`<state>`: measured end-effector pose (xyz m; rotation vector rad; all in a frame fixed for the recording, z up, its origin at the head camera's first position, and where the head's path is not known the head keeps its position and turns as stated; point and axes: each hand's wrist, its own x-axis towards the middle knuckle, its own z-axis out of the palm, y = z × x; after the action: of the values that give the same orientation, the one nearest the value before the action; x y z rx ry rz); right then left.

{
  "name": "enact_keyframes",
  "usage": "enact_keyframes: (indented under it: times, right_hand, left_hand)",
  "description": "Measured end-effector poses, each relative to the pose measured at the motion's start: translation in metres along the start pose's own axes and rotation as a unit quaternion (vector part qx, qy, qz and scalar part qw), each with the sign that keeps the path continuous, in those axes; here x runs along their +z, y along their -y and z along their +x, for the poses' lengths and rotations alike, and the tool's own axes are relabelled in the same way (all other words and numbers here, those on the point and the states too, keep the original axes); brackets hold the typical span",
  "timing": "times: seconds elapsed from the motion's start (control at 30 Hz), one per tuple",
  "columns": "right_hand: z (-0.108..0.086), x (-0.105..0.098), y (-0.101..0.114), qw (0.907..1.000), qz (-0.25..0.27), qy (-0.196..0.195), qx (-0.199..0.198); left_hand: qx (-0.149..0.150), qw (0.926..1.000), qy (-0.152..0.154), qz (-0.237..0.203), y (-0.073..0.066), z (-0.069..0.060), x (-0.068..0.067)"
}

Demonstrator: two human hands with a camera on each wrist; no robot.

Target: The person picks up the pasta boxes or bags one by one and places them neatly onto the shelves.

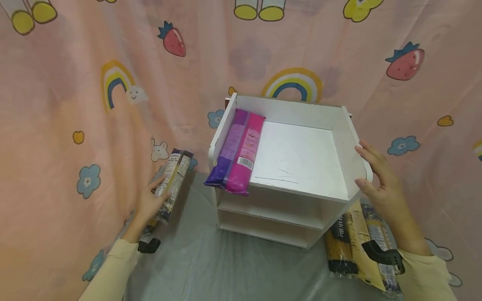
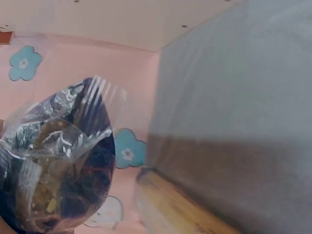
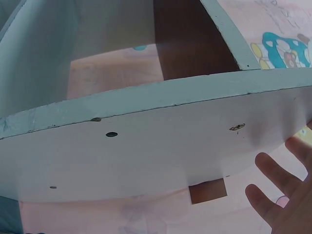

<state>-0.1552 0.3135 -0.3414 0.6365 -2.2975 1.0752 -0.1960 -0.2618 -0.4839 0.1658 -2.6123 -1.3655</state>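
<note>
gripping packet (image 1: 178,170) in left hand (image 1: 148,204), fingers curled round it, long axis slanting up past them; shelf (image 1: 301,150) lies to their right, right hand (image 1: 385,190) fingers spread against its far side.

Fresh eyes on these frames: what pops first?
Probably the vivid pink-and-purple packet, lying along the left side of the white shelf unit's top. Next, the cartoon-printed pink curtain behind it. Then the left hand, gripping a clear-and-dark packet left of the unit.
</note>
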Motion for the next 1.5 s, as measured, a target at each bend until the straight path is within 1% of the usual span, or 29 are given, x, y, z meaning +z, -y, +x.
enact_keyframes:
  times: [0.1,0.2,0.27,0.33,0.37,0.43,0.53,0.63,0.87,1.03,1.17,1.23,1.37,1.43,1.5]
  right_hand:
    - [0.0,0.0,0.0,1.0,0.0,0.002,0.006]
    - [0.0,0.0,0.001,0.9999,-0.001,0.004,0.01]
    - [0.0,0.0,0.001,0.9999,0.0,0.004,0.012]
    - [0.0,0.0,0.001,0.9999,0.0,0.005,0.015]
    - [0.0,0.0,0.001,0.9999,0.0,0.005,0.015]
    - [0.0,0.0,0.001,0.9999,0.001,0.004,0.013]
    - [0.0,0.0,0.0,0.9999,0.007,0.001,0.011]
    - [-0.001,0.0,-0.001,0.9999,0.014,-0.003,0.008]
    - [-0.001,0.001,-0.001,0.9999,0.009,-0.001,0.008]
    - [0.0,0.001,-0.001,0.9999,0.011,0.001,0.004]
    - [0.0,0.001,0.0,0.9999,0.013,0.002,0.008]
    - [0.001,0.001,0.0,0.9999,0.011,0.003,0.007]
    - [0.001,0.001,-0.001,0.9999,0.01,0.001,0.002]
    - [0.001,0.001,-0.001,0.9999,0.011,-0.001,-0.001]
    - [0.001,0.001,-0.001,0.9999,0.01,-0.001,-0.003]
  left_hand:
    - [-0.016,0.9992,0.011,-0.035,-0.01,0.002,-0.003]
    - [-0.008,0.999,0.001,-0.044,-0.02,0.005,-0.008]
    - [0.004,0.9994,-0.011,-0.033,-0.027,0.007,-0.012]
    - [0.019,0.9995,-0.026,-0.009,-0.036,0.009,-0.017]
    - [0.022,0.9993,-0.029,0.003,-0.041,0.009,-0.02]
    - [0.025,0.999,-0.035,0.01,-0.052,0.01,-0.025]
    - [0.02,0.9992,-0.034,0.006,-0.068,0.01,-0.032]
    - [0.017,0.9993,-0.031,-0.008,-0.082,0.01,-0.036]
    - [0.019,0.9994,-0.02,-0.021,-0.106,0.008,-0.042]
    - [0.022,0.9988,-0.022,-0.038,-0.125,0.006,-0.048]
    - [0.036,0.9973,-0.032,-0.055,-0.14,0.007,-0.051]
    - [0.048,0.9966,-0.037,-0.055,-0.148,0.006,-0.053]
    - [0.053,0.9956,-0.027,-0.073,-0.163,0.002,-0.058]
    - [0.056,0.9953,-0.022,-0.075,-0.169,-0.001,-0.06]
    - [0.064,0.9946,-0.02,-0.079,-0.174,-0.004,-0.062]
